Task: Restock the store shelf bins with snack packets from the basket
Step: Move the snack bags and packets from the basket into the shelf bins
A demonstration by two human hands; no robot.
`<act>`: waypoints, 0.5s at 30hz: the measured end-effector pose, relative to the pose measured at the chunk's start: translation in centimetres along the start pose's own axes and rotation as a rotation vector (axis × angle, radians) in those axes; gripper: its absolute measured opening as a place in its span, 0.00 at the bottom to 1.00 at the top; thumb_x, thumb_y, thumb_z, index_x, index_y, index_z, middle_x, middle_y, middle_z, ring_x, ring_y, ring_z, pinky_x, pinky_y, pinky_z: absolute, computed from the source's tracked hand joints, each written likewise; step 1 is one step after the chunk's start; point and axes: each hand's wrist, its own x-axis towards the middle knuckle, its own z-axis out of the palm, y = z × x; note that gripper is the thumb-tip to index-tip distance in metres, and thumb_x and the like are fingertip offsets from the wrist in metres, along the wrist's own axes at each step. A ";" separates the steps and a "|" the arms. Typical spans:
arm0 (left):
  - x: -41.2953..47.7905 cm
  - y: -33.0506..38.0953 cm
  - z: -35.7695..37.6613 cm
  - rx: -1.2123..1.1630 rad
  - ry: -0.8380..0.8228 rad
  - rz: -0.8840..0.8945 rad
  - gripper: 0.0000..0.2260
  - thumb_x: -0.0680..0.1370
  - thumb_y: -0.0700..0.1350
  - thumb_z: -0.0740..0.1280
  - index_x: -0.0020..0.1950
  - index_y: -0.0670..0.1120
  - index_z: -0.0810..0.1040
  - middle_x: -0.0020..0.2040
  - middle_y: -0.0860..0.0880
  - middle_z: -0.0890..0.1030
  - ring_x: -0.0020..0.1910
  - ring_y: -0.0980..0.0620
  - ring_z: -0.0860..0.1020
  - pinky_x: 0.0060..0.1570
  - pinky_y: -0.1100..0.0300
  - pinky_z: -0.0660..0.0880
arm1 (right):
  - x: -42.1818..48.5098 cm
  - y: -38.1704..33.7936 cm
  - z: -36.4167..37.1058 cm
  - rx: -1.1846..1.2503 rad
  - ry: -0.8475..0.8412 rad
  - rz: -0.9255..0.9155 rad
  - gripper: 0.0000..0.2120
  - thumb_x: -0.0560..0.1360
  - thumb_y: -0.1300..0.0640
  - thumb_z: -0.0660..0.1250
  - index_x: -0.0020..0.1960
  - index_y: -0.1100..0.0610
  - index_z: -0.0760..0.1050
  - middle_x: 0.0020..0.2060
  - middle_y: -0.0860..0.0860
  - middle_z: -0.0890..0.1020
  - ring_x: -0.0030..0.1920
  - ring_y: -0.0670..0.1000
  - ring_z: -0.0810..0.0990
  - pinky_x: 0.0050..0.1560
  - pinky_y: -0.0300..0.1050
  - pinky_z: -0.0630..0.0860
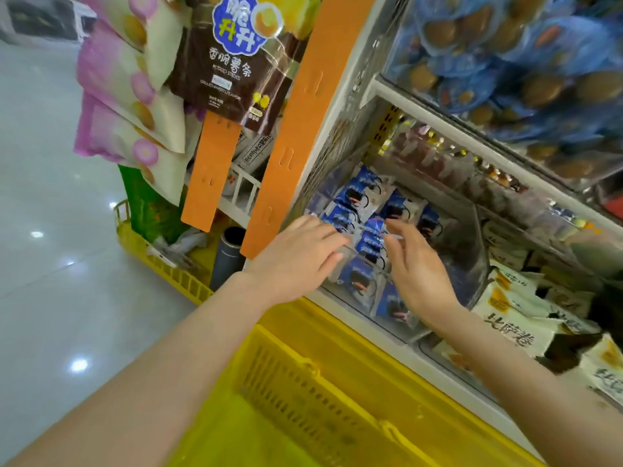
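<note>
Reaching over a bin (472,257) heaped with blue packets (350,197), a person's left hand (296,261) and right hand (418,274) hover, each grip slack and empty, the basket (303,375) below showing none, restocking apparently nearly done.

- The basket (303,382) is yellow moulded plastic, smooth with a soft sheen, and its wall is cut with slots.
- The bin (472,251) is clear hard plastic, glossy, with glare across its walls.
- The blue packets (350,197) in it are thin plastic film, shiny and crinkled.
- The brown bag (232,72) is glossy film that catches the light.
- The 2 orange strips (290,129) look flat and matt; whether they are card or plastic cannot be told.
- The side panel (340,129) is a pale perforated sheet and looks like painted metal.
- The cream packets (512,318) are duller, near-matt film.
- The floor (50,281) is pale polished tile that mirrors the lamps.
</note>
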 end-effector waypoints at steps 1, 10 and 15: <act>-0.3 0.4 -0.1 0.008 0.000 -0.012 0.17 0.82 0.48 0.53 0.71 0.50 0.66 0.65 0.51 0.72 0.67 0.53 0.65 0.70 0.60 0.48 | -1.4 0.1 -0.3 -0.013 -0.003 -0.019 0.22 0.80 0.43 0.49 0.71 0.49 0.62 0.67 0.49 0.72 0.62 0.51 0.74 0.55 0.46 0.71; -8.8 5.2 2.0 -0.107 0.189 -0.222 0.17 0.78 0.51 0.55 0.60 0.45 0.75 0.52 0.48 0.78 0.53 0.51 0.72 0.52 0.60 0.63 | -12.5 2.1 2.4 -0.219 0.295 -0.278 0.15 0.74 0.59 0.64 0.60 0.59 0.71 0.59 0.57 0.76 0.62 0.56 0.72 0.66 0.51 0.65; -15.9 2.1 5.7 -0.033 0.029 -0.617 0.14 0.79 0.45 0.61 0.64 0.44 0.73 0.57 0.43 0.76 0.55 0.41 0.73 0.53 0.48 0.67 | -18.6 4.3 9.9 -0.089 -0.073 -0.008 0.14 0.74 0.58 0.68 0.58 0.57 0.72 0.52 0.53 0.78 0.49 0.55 0.80 0.44 0.46 0.75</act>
